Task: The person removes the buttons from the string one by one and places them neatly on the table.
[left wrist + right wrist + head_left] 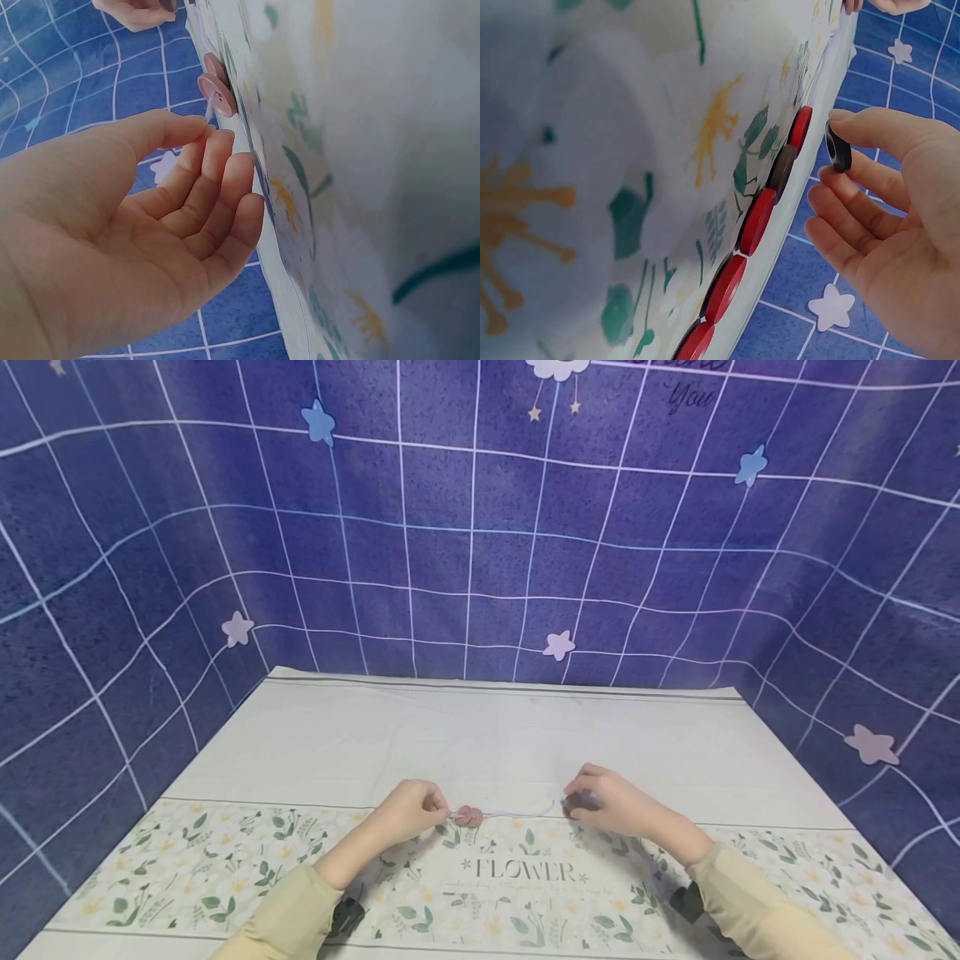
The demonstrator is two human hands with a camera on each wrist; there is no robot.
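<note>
My left hand (408,811) pinches one end of a thin white cord (517,815) between thumb and forefinger. Two dusty-pink round buttons (469,817) are on the cord close to those fingertips; the left wrist view shows the cord coming through a hole in the nearer button (216,96). The cord's other end trails across the table toward my right hand (622,803), apart from it. Between right thumb and forefinger is a dark round button (838,149), held on edge just above the table.
Several red buttons (758,221) and a dark brown one (782,174) lie in a row on the table near my right hand. The white tablecloth (480,735) has a floral band lettered FLOWER. A blue gridded curtain (450,552) with stars encloses the back and sides.
</note>
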